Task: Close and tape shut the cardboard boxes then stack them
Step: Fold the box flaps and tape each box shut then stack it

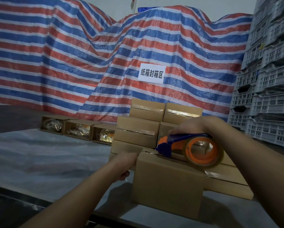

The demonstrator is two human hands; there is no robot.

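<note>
Leftmost, three open boxes are lined up at the far edge of the tabletop, their wrapped contents showing. Nearer the middle, the left hand is pressed against the left side of the near box, fingers curled at its top edge. Behind it, taped boxes are stacked in tiers before a striped tarp, on which a white sign is fixed. On the near box's top seam, the blue and orange nose of a tape dispenser is set, its tape roll raised toward the right. The dispenser's handle is gripped from above by the right hand. Rightmost, grey crates are piled high.
</note>
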